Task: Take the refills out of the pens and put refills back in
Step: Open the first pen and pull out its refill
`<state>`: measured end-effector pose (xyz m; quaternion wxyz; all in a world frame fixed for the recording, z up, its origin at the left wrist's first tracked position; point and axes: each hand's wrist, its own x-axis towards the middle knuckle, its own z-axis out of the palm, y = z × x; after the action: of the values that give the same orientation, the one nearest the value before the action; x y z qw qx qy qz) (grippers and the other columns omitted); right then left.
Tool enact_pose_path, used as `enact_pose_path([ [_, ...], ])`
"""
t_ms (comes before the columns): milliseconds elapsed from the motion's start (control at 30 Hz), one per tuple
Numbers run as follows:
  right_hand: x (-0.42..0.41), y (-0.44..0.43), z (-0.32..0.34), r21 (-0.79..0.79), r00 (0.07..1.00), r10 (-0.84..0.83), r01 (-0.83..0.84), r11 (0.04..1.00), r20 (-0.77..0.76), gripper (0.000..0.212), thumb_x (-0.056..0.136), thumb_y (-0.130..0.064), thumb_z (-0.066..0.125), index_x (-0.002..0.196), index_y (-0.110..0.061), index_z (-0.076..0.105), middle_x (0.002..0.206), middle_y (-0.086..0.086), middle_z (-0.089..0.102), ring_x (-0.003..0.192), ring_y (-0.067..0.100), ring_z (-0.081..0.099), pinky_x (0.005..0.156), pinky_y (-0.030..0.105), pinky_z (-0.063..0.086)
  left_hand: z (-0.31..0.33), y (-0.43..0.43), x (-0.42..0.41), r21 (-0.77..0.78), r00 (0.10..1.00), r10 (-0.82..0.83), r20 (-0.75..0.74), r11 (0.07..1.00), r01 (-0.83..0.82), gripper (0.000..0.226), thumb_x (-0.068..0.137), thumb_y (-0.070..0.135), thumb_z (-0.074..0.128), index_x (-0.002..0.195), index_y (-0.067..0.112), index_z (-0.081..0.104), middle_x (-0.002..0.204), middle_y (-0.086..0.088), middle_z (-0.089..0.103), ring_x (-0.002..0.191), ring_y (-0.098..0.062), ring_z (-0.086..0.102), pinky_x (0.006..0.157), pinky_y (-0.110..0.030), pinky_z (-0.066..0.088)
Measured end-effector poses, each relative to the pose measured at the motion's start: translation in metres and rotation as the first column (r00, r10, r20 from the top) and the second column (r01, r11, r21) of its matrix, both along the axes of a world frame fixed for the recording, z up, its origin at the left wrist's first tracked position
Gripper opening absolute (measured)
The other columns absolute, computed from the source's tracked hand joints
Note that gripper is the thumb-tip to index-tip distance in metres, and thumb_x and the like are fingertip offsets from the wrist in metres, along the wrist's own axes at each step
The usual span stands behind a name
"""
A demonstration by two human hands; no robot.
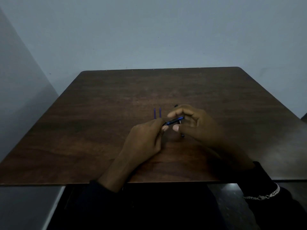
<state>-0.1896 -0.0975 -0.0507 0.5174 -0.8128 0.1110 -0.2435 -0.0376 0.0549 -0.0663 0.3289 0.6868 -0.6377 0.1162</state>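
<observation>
Head view, looking down on a dark wooden table (99, 130) set against a plain grey-blue wall (149, 30).

The blue pen (174, 121) is held in the air just above the middle of the table, between the two hands. It is a slim barrel, deep blue along most of its length and darker towards its right end, where a small pale marking shows. It lies nearly level, with its right end tilted a little higher and farther from the camera.

The left hand (146, 140) has its fingers curled, and thumb and forefinger pinch the pen's left, lower end. The right hand (196, 125) grips the pen's right end, fingers arched over the barrel and the thumb beneath it.

The two blue refills (157, 112) lie on the table just beyond the left hand. They are thin violet-blue rods, side by side, parallel, close together but apart, with pointed tips aimed at the wall. Their near ends are hidden behind the left knuckles.

A small dark object (182, 135) shows on the table just below the right hand. In this dim light it may be the end of a second pen, though its form is unclear.

A silver chain bracelet (265, 195) circles the right wrist over a dark sleeve (259, 176).
</observation>
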Motion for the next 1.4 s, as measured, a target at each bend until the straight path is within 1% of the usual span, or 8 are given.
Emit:
enact_pose_path([
  [100, 0.002, 0.003, 0.003, 0.107, 0.998, -0.055, 0.059, 0.992, -0.044, 0.042, 0.08, -0.037, 0.08, 0.119, -0.038, 0.066, 0.112, -0.008, 0.071, 0.095, 0.009, 0.075, 0.071, 0.024, 0.06, 0.001, 0.0, -0.001, 0.001, 1.0, -0.009, -0.012, 1.0, 0.009, 0.02, 0.096, 0.027, 0.05, 0.1, 0.014, 0.066, 0.084, 0.0, 0.072, 0.068, -0.019, 0.066, 0.059, -0.029, 0.048],
  [233, 0.006, 0.0, -0.002, 0.037, 0.994, -0.104, 0.106, 0.994, -0.043, 0.009, 0.094, -0.033, 0.072, 0.092, -0.025, 0.074, 0.078, 0.002, 0.076, 0.061, 0.013, 0.072, 0.057, 0.027, 0.055, 0.001, 0.0, -0.001, -0.013, 1.0, -0.013, -0.011, 1.0, 0.012, 0.02, 0.1, 0.028, 0.051, 0.093, 0.014, 0.063, 0.08, 0.002, 0.069, 0.064, -0.016, 0.063, 0.057, -0.026, 0.044],
  [433, 0.0, 0.0, 0.0, 0.039, 1.0, 0.001, -0.001, 0.999, -0.008, 0.031, 0.085, -0.014, 0.076, 0.111, -0.03, 0.072, 0.11, -0.005, 0.076, 0.099, 0.009, 0.074, 0.083, 0.025, 0.06, -0.001, 0.0, 0.0, -0.01, 1.0, -0.008, -0.005, 1.0, 0.008, 0.022, 0.099, 0.03, 0.049, 0.097, 0.014, 0.064, 0.082, 0.0, 0.071, 0.067, -0.019, 0.065, 0.059, -0.027, 0.046],
  [600, 0.006, 0.001, 0.001, 0.12, 0.994, -0.108, 0.109, 0.987, -0.011, 0.005, 0.09, -0.035, 0.075, 0.092, -0.031, 0.074, 0.079, 0.002, 0.076, 0.063, 0.013, 0.073, 0.055, 0.024, 0.056, -0.002, 0.0, 0.0, -0.022, 1.0, 0.0, 0.002, 1.0, 0.0, 0.018, 0.1, 0.028, 0.05, 0.093, 0.015, 0.061, 0.08, 0.002, 0.069, 0.066, -0.014, 0.061, 0.059, -0.021, 0.038],
  [667, 0.007, 0.0, -0.001, 0.078, 0.993, -0.115, 0.115, 0.99, 0.003, 0.012, 0.094, -0.031, 0.073, 0.083, -0.031, 0.075, 0.073, 0.003, 0.075, 0.058, 0.013, 0.071, 0.053, 0.023, 0.055, -0.002, 0.0, 0.0, -0.027, 1.0, -0.001, 0.006, 1.0, 0.001, 0.017, 0.1, 0.028, 0.051, 0.091, 0.016, 0.06, 0.078, 0.003, 0.068, 0.064, -0.013, 0.059, 0.06, -0.019, 0.034],
  [833, 0.002, -0.001, -0.002, 0.087, 0.994, -0.097, 0.093, 0.992, 0.045, 0.009, 0.093, -0.015, 0.074, 0.095, -0.024, 0.076, 0.081, 0.007, 0.077, 0.068, 0.014, 0.073, 0.062, 0.031, 0.061, -0.003, 0.0, -0.001, -0.027, 1.0, 0.01, -0.005, 1.0, -0.01, 0.02, 0.104, 0.031, 0.049, 0.093, 0.018, 0.059, 0.077, 0.008, 0.062, 0.063, -0.012, 0.058, 0.058, -0.024, 0.038],
  [1000, -0.002, 0.002, 0.007, 0.088, 0.992, -0.089, 0.082, 0.993, 0.088, 0.018, 0.091, 0.005, 0.071, 0.095, -0.013, 0.074, 0.093, -0.006, 0.076, 0.079, 0.008, 0.073, 0.071, 0.022, 0.059, -0.001, 0.001, -0.002, -0.024, 0.998, 0.001, -0.055, 1.0, -0.003, 0.015, 0.106, 0.032, 0.048, 0.102, 0.023, 0.059, 0.073, 0.016, 0.05, 0.058, -0.006, 0.051, 0.055, -0.025, 0.039],
  [1400, -0.007, -0.001, 0.013, 0.077, 0.982, -0.154, 0.146, 0.986, 0.112, 0.023, 0.089, 0.008, 0.072, 0.092, -0.015, 0.074, 0.086, -0.01, 0.077, 0.073, 0.006, 0.07, 0.066, 0.02, 0.055, 0.004, 0.002, -0.001, 0.004, 0.989, 0.059, -0.133, 0.998, -0.059, 0.022, 0.104, 0.034, 0.048, 0.095, 0.023, 0.064, 0.07, 0.006, 0.061, 0.061, -0.01, 0.057, 0.058, -0.041, 0.049],
])
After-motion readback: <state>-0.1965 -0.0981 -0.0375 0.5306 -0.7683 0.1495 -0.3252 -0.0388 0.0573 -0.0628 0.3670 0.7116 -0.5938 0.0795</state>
